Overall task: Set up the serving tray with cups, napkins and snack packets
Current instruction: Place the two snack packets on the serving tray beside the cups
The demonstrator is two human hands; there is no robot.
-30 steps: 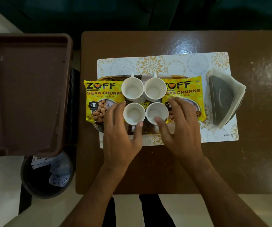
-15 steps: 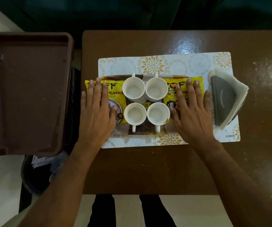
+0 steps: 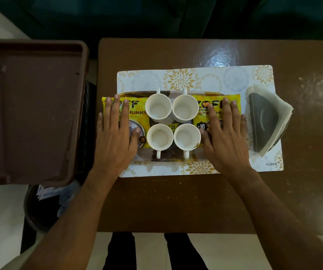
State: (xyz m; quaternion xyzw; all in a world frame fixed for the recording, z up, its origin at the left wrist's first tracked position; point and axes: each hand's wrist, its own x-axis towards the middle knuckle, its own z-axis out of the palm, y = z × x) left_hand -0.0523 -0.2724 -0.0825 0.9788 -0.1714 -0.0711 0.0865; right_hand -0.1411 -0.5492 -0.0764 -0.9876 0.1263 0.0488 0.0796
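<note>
Several white cups [image 3: 158,107] stand in a square block at the middle of the serving tray [image 3: 166,155]. A yellow snack packet [image 3: 137,112] lies at the tray's left end and another yellow packet [image 3: 203,106] at its right end. My left hand [image 3: 115,133] lies flat on the left packet with fingers straight. My right hand [image 3: 224,135] lies flat on the right packet in the same way. A dark napkin holder with white napkins [image 3: 267,121] stands to the right of the tray, off it, on the floral placemat [image 3: 180,79].
The placemat lies on a brown table [image 3: 176,201]. A large brown plastic bin [image 3: 30,112] sits left of the table, with a dark wastebasket [image 3: 45,207] holding papers below it. My legs show under the table's near edge.
Both hands moved off the two near cups and outward onto the snack packets, where they now lie flat. Since half a second ago they have barely moved.
</note>
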